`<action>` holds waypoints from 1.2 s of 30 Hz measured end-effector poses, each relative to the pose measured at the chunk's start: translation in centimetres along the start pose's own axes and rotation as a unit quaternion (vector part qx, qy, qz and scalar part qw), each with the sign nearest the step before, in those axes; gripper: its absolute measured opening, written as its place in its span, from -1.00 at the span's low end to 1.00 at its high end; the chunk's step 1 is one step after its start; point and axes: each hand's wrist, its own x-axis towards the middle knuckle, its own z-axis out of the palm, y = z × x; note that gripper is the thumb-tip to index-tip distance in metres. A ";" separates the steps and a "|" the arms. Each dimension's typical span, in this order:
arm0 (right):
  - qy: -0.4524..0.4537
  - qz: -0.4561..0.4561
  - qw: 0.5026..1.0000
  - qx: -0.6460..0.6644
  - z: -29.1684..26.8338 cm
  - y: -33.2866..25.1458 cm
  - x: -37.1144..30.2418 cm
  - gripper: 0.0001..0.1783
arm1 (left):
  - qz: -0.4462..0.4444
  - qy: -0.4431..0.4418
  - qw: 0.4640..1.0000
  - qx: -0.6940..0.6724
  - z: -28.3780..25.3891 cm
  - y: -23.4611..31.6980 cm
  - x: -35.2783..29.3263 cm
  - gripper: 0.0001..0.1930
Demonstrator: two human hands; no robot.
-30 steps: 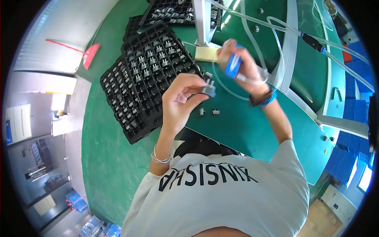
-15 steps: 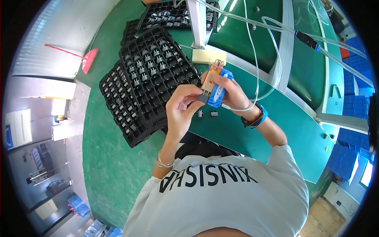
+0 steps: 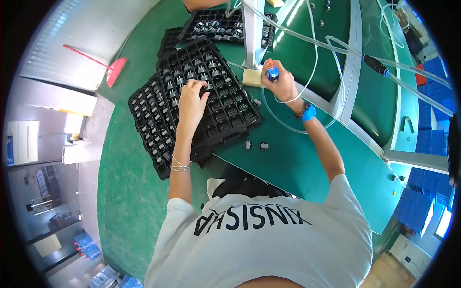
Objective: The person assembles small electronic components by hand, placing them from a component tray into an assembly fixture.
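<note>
My left hand [image 3: 193, 103] reaches over the upper black compartment tray [image 3: 225, 126], fingers curled together at a slot. Whatever its fingertips pinch is mostly hidden; only something small and dark shows there. Rows of small metal-pronged parts [image 3: 179, 79] stand in the tray's far and left slots. My right hand [image 3: 282, 86] is wrapped around a blue-taped handheld tool [image 3: 272, 73] with an orange-red end, above the green table by a pale yellow block [image 3: 252, 78]. A thin clear tube [image 3: 314, 72] runs by that hand.
Beneath the upper tray lies another filled black tray [image 3: 149, 122]. Two small grey parts [image 3: 264, 146] rest on the green table [image 3: 307, 163]. A white post [image 3: 252, 38] and hoses [image 3: 345, 48] rise beyond. Another person's arm [image 3: 201, 4] shows at the far edge, near a third tray [image 3: 218, 29].
My hands have parted. The left went from the tool to the tray, left and farther away; the right moved slightly farther off with the tool, now tilted so its end shows.
</note>
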 end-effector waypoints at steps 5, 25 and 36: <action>-0.009 -0.042 0.997 -0.057 0.1 0.2 -0.1 -0.60 | -0.006 -0.015 0.999 0.030 0.9 0.1 0.9 -0.82; 0.231 -0.026 0.951 -0.206 -5.9 12.5 7.4 -0.64 | -0.157 -0.073 0.669 -0.723 -3.1 6.2 -6.4 -0.76; 0.115 0.119 0.978 0.130 -5.4 2.7 3.7 -0.78 | -0.080 -0.008 0.756 -0.649 -2.5 9.8 -5.8 -0.74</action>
